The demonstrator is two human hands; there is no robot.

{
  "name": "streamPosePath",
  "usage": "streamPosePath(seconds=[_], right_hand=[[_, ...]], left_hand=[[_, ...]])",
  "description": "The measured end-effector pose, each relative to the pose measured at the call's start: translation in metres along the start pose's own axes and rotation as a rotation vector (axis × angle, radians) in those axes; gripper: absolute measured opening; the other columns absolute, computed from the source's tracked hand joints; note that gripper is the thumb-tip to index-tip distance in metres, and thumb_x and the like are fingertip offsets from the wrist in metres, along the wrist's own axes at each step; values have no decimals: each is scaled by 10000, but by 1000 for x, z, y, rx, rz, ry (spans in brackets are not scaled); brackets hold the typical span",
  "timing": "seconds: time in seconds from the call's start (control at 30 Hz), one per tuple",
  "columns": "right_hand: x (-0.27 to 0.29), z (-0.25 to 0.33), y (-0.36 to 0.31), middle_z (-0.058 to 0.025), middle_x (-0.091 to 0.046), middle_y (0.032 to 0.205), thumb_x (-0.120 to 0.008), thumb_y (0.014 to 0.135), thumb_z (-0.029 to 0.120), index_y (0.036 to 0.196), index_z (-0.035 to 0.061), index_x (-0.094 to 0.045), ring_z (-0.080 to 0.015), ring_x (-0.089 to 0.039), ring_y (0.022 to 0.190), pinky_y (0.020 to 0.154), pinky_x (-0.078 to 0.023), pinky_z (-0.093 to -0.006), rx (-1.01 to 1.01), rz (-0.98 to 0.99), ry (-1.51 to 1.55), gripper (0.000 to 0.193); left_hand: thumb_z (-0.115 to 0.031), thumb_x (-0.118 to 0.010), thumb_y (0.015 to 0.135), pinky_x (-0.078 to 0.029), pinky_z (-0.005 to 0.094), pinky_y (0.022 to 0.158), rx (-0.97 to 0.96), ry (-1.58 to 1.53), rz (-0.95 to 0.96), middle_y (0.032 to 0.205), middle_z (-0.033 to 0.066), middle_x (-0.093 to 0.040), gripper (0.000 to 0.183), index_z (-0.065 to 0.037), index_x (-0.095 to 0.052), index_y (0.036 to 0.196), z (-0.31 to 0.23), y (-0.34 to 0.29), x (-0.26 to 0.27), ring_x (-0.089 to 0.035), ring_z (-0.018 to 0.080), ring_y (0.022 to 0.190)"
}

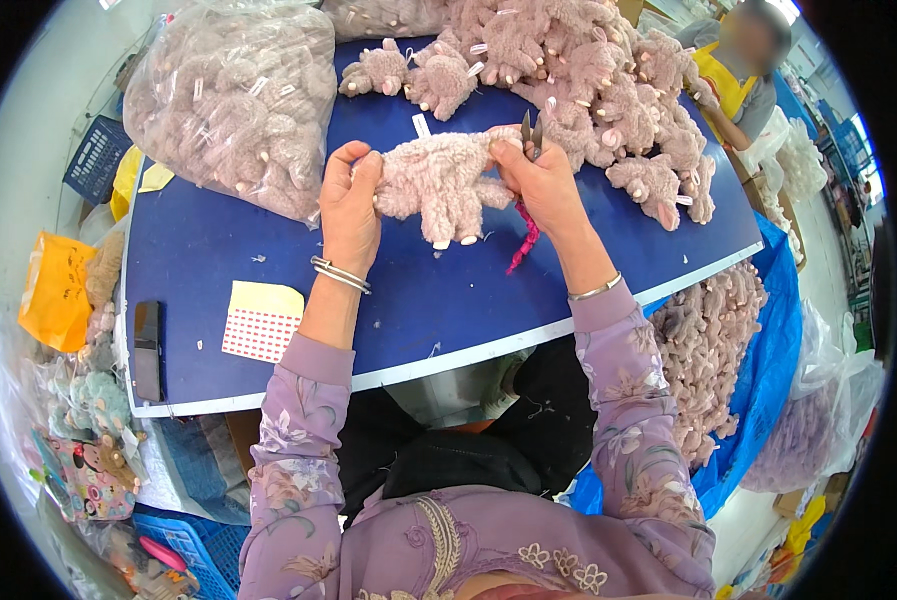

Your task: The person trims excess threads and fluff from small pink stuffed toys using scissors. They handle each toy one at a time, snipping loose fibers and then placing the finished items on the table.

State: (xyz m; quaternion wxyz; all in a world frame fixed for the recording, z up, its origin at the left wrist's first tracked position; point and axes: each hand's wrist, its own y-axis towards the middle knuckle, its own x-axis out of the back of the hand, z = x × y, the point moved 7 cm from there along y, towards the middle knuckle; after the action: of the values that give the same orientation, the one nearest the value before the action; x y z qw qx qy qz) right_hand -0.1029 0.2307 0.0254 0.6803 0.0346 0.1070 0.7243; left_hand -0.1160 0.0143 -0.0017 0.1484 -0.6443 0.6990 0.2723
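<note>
Above the blue tabletop, the left hand pinches one end of a fuzzy pale-pink plush toy while the right hand grips its other end together with small metal snips, blades pointing up. Trimming cleanly would seem to call for keeping the plush taut and the blades shallow. A heap of matching plush toys crowds the right, a clear bag of them the left, a sticker sheet nearer.
</note>
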Motion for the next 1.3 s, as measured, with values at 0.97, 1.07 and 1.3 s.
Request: streamPosePath(seconds=[0.97,1.07,1.3], right_hand=[[-19,15,-16,24,-592,743,-691,825,151,912,37,-575,-2,-400,547,479,-325,-182,284,-127,-426,185],[-47,29,-26,-77,-650,751,-732,774,146,932,39,-567,-126,-570,582,550,-461,-253,375,-14,-625,252],[-22,6,-15,22,-561,679,-662,812,118,826,12,-580,-33,-481,610,535,-404,-208,73,-123,-324,135]], left_hand=[[-231,-515,974,-484,239,578,289,-23,42,985,32,-652,229,-89,-532,1152,26,-8,-3,-627,121,795],[-244,-521,971,-484,237,579,284,-21,28,1002,33,-650,238,-93,-531,1154,24,-8,-1,-626,124,824],[-224,-601,927,-422,222,478,276,37,-62,808,33,-634,176,-61,-588,990,18,-9,-5,-564,97,595]])
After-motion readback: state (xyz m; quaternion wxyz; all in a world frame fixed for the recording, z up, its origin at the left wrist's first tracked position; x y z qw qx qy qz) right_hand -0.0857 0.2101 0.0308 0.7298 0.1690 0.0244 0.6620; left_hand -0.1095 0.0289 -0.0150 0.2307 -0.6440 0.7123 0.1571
